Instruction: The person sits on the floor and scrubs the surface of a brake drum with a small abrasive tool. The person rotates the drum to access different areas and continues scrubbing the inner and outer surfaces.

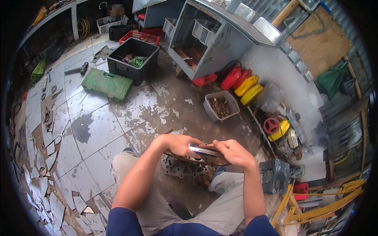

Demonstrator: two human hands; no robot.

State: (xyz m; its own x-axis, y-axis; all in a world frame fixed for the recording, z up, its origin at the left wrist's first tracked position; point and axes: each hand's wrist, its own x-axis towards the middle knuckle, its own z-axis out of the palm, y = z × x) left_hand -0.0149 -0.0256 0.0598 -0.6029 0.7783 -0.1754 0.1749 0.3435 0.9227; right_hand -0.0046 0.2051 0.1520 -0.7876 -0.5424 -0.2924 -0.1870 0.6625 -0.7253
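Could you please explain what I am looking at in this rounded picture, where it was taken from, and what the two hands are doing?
The picture comes from a wide fisheye camera worn on a person's head, looking down, so straight edges bend near the rim. No machine is involved: the forearms rising from the lower edge are the person's own. The left hand and right hand together hold a flat metal strip over a brown, flat curved piece, just above a grey cast metal part on the floor between the knees. Around them on the worn tiled floor lie a green tool case, a black crate, a grey tub of rusty bits and red and yellow jugs.
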